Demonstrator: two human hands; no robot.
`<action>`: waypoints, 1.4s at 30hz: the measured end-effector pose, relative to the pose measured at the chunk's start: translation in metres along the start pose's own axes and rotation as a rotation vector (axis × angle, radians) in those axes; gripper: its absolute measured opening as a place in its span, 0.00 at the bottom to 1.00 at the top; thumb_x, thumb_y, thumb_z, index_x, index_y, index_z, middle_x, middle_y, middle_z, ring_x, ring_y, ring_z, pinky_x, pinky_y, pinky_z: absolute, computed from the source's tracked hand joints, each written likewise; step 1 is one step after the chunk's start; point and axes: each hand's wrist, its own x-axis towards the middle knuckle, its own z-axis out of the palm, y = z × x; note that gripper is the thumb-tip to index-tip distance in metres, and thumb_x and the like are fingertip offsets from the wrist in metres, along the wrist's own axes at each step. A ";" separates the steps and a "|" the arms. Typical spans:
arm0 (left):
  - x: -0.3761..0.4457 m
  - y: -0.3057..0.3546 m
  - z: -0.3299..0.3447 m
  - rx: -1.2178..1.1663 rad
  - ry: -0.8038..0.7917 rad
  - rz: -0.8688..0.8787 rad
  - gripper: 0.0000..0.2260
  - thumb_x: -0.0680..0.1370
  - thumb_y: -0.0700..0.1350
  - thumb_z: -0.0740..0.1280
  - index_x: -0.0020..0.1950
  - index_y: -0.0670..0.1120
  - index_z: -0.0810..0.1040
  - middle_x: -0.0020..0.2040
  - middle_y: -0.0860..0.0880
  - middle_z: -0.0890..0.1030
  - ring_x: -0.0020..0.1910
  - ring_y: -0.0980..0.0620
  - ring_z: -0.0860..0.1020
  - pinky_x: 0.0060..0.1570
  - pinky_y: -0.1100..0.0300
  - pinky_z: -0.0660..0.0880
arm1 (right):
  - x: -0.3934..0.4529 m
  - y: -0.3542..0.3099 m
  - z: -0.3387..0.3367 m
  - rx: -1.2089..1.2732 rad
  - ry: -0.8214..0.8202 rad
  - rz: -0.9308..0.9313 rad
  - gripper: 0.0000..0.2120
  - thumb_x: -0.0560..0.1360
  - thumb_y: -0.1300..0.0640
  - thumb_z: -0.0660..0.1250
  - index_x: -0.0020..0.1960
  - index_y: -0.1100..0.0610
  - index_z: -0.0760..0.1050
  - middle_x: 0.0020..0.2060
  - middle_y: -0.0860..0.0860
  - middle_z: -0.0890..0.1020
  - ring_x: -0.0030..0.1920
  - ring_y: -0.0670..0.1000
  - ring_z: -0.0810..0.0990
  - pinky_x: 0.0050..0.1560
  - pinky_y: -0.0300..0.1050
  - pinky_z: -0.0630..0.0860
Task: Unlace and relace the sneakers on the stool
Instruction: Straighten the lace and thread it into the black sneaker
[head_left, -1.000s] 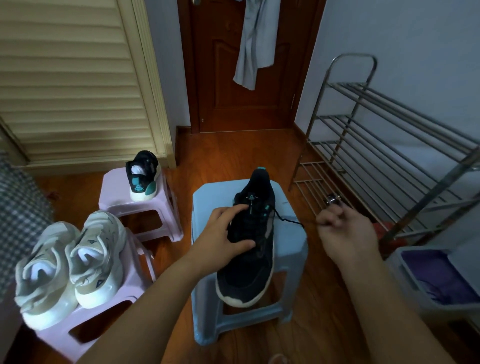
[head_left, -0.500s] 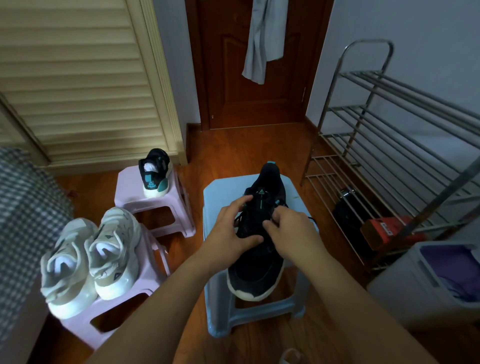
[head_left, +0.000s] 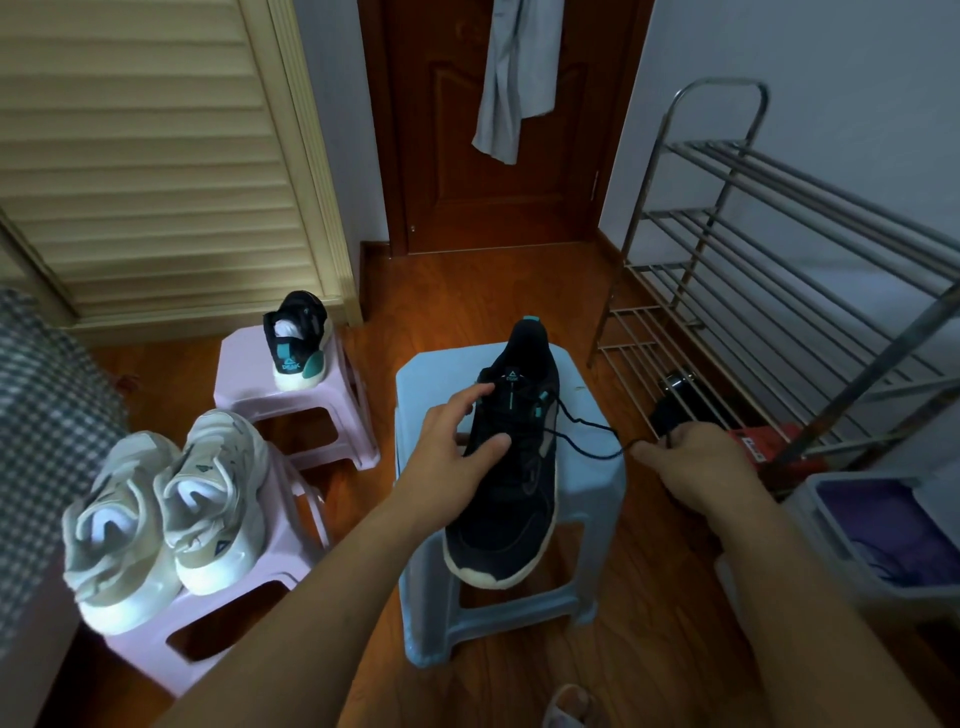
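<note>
Head cam: right hand is out to the side again, pinching the black lace and drawing a loop off the eyelets; half a sec ago both hands were bunched on the tongue. Looks like unlacing w/ more lace to free. Left hand fingers spread, steadying the black sneaker lying on the blue stool. Knit-looking upper, pale rubbery sole, thin cord lace, smooth moulded plastic stool.

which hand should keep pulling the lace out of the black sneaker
Probably the right hand: it already pinches the black lace, drawn out to the right of the black sneaker. The left hand rests on the sneaker's upper, steadying it on the blue stool.
</note>
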 end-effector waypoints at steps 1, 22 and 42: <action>-0.001 0.000 0.003 -0.004 0.053 -0.001 0.21 0.80 0.47 0.71 0.69 0.62 0.69 0.66 0.55 0.69 0.57 0.58 0.77 0.52 0.66 0.77 | -0.004 -0.003 -0.001 0.055 0.025 -0.037 0.17 0.78 0.48 0.68 0.44 0.63 0.78 0.40 0.60 0.82 0.42 0.59 0.81 0.47 0.52 0.78; -0.008 -0.002 0.028 0.292 0.296 0.055 0.08 0.82 0.49 0.65 0.59 0.55 0.70 0.56 0.55 0.72 0.51 0.66 0.73 0.45 0.73 0.68 | -0.017 -0.045 0.031 -0.096 0.165 -0.285 0.06 0.80 0.49 0.67 0.46 0.49 0.78 0.39 0.47 0.78 0.41 0.49 0.78 0.38 0.44 0.72; -0.017 -0.008 0.024 0.717 0.247 0.193 0.24 0.82 0.46 0.64 0.78 0.52 0.66 0.74 0.41 0.64 0.72 0.41 0.63 0.70 0.45 0.66 | 0.019 0.106 -0.014 1.462 0.596 0.502 0.05 0.82 0.62 0.60 0.49 0.58 0.73 0.45 0.50 0.80 0.33 0.42 0.76 0.28 0.29 0.71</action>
